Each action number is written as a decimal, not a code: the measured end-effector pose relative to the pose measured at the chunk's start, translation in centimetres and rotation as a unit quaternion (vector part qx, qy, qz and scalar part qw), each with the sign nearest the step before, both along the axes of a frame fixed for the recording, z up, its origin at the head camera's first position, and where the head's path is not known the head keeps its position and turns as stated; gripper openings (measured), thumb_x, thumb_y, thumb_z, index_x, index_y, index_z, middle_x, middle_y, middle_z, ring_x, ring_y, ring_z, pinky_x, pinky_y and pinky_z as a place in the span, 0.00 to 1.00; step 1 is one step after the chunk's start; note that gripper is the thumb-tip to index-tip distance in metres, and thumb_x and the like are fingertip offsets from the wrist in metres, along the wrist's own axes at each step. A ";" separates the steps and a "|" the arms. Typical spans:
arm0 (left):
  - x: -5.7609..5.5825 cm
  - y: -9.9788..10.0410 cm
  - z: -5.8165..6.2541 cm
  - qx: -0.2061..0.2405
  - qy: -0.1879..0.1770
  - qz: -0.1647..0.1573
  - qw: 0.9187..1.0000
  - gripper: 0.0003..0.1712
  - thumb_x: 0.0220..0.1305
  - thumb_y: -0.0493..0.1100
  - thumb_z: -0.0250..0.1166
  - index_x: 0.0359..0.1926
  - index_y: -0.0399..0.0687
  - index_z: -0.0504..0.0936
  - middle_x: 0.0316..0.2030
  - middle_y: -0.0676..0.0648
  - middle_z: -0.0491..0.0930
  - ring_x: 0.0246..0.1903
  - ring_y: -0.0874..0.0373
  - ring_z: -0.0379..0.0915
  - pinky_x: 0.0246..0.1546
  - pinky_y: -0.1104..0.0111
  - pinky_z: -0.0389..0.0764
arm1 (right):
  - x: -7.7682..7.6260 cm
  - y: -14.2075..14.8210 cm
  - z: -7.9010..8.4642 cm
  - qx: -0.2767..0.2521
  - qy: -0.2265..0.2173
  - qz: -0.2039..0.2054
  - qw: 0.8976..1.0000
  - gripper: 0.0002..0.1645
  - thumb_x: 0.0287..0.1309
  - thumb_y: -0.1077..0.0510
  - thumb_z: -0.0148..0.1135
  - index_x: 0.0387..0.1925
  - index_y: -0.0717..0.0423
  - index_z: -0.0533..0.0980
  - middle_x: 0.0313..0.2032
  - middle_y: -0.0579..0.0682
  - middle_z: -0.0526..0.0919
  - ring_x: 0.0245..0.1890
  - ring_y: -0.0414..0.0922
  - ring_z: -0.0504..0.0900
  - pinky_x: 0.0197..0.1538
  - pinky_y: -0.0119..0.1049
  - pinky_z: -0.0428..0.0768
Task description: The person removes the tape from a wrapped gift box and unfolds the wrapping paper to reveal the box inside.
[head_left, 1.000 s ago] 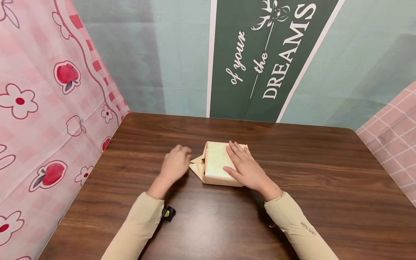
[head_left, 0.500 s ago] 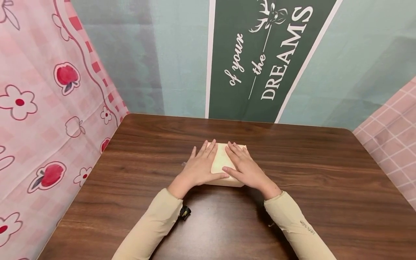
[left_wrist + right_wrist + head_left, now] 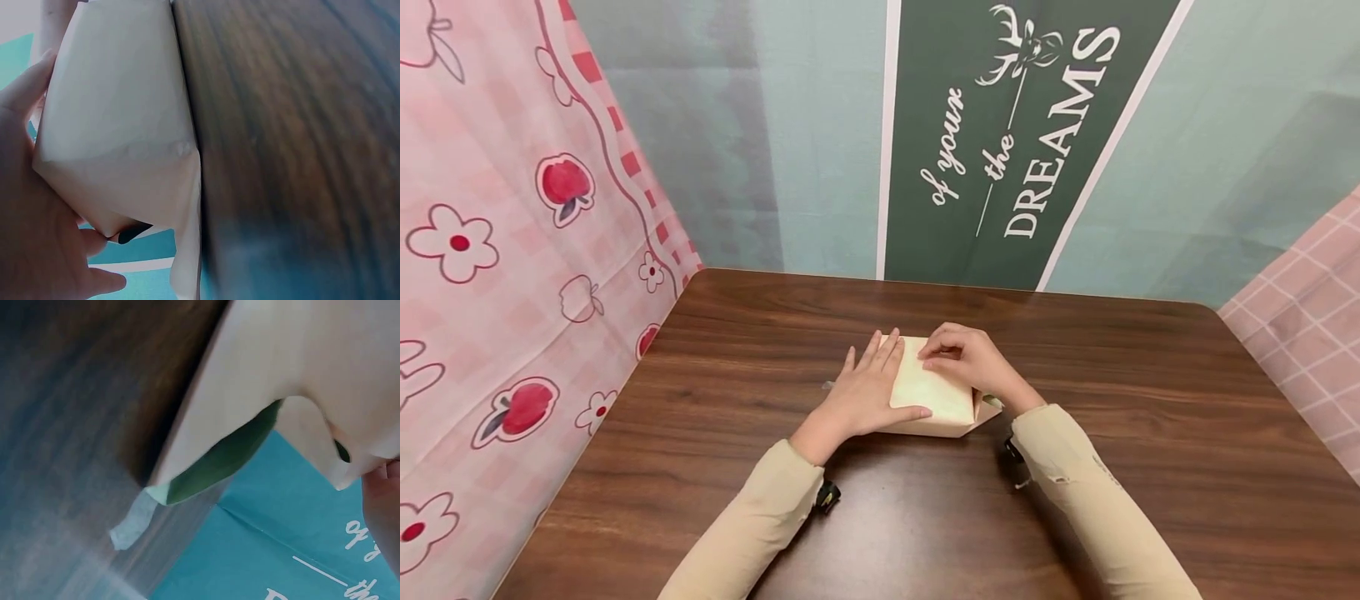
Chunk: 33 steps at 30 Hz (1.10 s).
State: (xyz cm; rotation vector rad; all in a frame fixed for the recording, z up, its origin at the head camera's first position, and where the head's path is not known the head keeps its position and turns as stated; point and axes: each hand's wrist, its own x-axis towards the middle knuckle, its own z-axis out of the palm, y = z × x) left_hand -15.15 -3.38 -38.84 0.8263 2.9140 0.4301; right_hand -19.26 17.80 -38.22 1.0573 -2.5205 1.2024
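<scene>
A box wrapped in cream paper (image 3: 934, 390) lies on the table. My left hand (image 3: 861, 396) rests on its top with the fingers spread, the thumb along the near edge. At the top's right side is my right hand (image 3: 973, 358), fingers bent and thumb close to them; whether they pinch the paper I cannot tell. Below that hand a pointed paper flap (image 3: 988, 410) sticks out. The right wrist view shows a green inner face (image 3: 228, 459) at the open end and a translucent strip (image 3: 134, 522) on the flap's tip. Fingertips (image 3: 375, 478) touch a paper fold there.
The dark wooden table (image 3: 760, 333) reaches back to a teal curtain (image 3: 827, 150) with white lettering. A pink patterned cloth (image 3: 497, 317) hangs on the left. Dark wrist cameras (image 3: 827, 497) sit under the sleeves.
My left hand has moved from the box's left flap onto its top. My right hand, flat on the top before, has lifted and bent its fingers, and the right flap now shows.
</scene>
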 end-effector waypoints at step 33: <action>-0.1 0.3 -0.1 -0.009 0.008 -0.003 1.000 0.63 0.53 0.80 0.48 0.74 0.41 0.42 0.74 0.45 0.36 0.72 0.48 0.29 0.64 0.43 0.47 | -0.1 -1.0 -0.9 0.096 0.114 -0.008 0.989 0.05 0.55 0.63 0.65 0.28 0.53 0.76 0.33 0.45 0.76 0.37 0.43 0.71 0.42 0.39 0.72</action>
